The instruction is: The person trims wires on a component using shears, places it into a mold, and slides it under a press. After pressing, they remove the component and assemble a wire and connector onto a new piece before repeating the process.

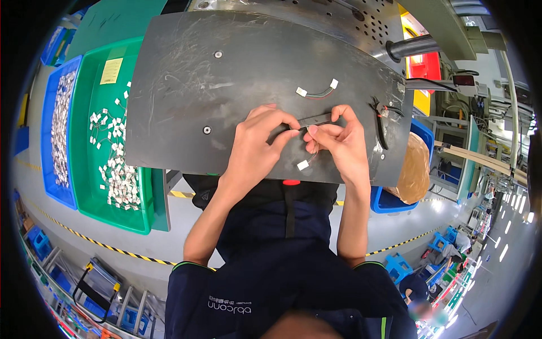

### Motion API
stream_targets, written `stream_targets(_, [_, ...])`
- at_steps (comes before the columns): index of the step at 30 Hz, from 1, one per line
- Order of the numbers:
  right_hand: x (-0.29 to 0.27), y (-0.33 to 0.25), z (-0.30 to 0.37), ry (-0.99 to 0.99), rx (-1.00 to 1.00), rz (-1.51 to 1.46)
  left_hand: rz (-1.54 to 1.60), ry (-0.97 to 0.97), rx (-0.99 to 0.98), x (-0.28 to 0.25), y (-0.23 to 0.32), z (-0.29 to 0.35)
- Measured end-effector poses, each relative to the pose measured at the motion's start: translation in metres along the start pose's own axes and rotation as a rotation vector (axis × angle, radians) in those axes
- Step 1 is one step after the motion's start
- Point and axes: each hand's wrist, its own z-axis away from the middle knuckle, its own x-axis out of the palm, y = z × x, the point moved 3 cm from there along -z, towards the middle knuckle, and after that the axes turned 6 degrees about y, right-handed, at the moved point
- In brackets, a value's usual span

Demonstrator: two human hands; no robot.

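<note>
Over the dark work plate (180, 85), my left hand (257, 138) pinches the left end of a flat grey metal strip (316, 120) that looks like a short ruler. My right hand (343, 144) is closed at the strip's other end, its thumb and fingers on a short wire cable (314, 152). A white connector (303, 165) hangs from that cable near the plate's front edge. What lies between my fingertips is partly hidden. Beyond my hands rests another cable (319, 94) with a white connector at each end.
Pliers (380, 121) lie right of my right hand. Left of the plate, a green bin (145, 198) holds many white-connector cables, beside a blue bin (72, 195) of small parts. A blue crate (389, 206) with a brown bag (415, 169) stands at right. A metal machine bed (316, 14) lies behind.
</note>
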Motion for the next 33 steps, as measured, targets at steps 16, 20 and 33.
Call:
stream_targets(16, [0.018,-0.041,-0.033,0.134,-1.012,1.003,-0.019,-0.008,0.052,0.001,-0.002,0.003])
stream_targets(20, [-0.011,-0.051,-0.009,0.157,-0.773,0.691,-0.018,-0.002,0.097,0.001,0.001,0.001])
stream_targets(33, [-0.018,-0.043,0.003,-0.018,-1.197,1.101,0.009,0.079,0.015,-0.002,0.004,-0.002])
